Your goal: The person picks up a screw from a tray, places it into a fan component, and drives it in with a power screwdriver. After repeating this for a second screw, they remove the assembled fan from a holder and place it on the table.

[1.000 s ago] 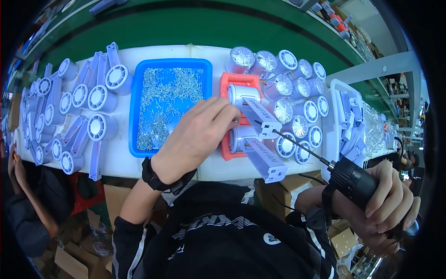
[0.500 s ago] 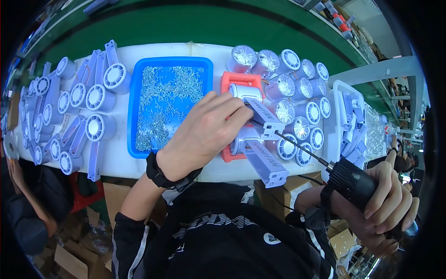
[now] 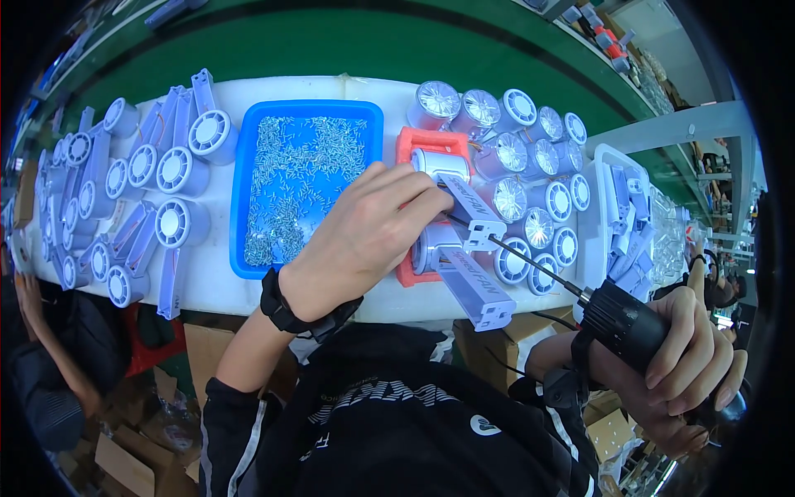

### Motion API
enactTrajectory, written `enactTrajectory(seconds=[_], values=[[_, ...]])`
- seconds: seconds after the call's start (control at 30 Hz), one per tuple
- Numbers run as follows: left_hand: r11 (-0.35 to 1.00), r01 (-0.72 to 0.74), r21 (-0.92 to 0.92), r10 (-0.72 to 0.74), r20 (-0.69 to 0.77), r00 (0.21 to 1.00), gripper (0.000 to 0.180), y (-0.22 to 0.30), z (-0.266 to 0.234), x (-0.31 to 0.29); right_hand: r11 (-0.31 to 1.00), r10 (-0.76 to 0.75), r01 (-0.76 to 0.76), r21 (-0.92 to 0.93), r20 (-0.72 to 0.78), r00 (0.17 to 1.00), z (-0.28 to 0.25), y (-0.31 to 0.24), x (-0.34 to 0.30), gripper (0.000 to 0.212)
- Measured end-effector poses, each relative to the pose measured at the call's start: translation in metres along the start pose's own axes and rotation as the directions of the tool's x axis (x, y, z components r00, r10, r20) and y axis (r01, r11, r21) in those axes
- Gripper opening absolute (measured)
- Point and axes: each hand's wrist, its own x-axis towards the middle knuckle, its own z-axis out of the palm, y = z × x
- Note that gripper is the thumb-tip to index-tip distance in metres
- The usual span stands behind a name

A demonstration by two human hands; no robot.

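Two white handheld fans rest in a red foam holder [image 3: 432, 142], their open-backed handles slanting toward me. My left hand [image 3: 373, 228] is closed at the upper fan's handle [image 3: 469, 200], where that handle joins the round head; its fingertips are hidden. The lower fan's handle [image 3: 476, 291] lies just nearer to me. My right hand [image 3: 691, 356] grips a black electric screwdriver [image 3: 626, 325]. The screwdriver's long thin bit runs left into the end of the upper handle, and its dark shaft shows again inside. Left of my left hand, a blue tray [image 3: 235, 195] holds a lot of small screws.
White fans with handles [image 3: 175, 222] crowd the table's left side. Round fan heads [image 3: 508, 199], several in clear covers, stand right of the holder. A white bin [image 3: 590, 219] beyond them holds handle pieces. Another person's arm [image 3: 58, 348] is at the far left, above cardboard boxes [image 3: 124, 464].
Almost nothing differs. The whole view shifts slightly, while both hands keep their hold and the bit stays in the upper handle.
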Motion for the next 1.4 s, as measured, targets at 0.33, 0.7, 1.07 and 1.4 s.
enactTrajectory(seconds=[0.33,0.7,1.07,1.4], values=[[0.997,0.033,-0.067,-0.033,0.004,0.999,0.020,-0.001,0.000,-0.004,1.000,0.008,-0.008,0.029,0.001,1.000,0.003,-0.002,0.000,0.041],[0.928,0.346,0.140,-0.356,0.058,0.933,0.031,0.002,-0.039,-0.038,0.994,0.047,-0.052,0.096,0.057,0.997,0.009,-0.011,-0.003,0.044],[0.891,0.356,0.281,-0.422,0.227,0.878,0.006,0.001,-0.035,-0.058,0.986,0.028,-0.068,0.153,0.249,0.968,0.029,0.010,0.001,0.044],[0.911,0.388,0.138,-0.401,0.085,0.912,0.008,-0.003,-0.034,-0.052,0.989,0.026,-0.063,0.131,0.271,0.962,0.030,0.023,-0.004,0.040]])
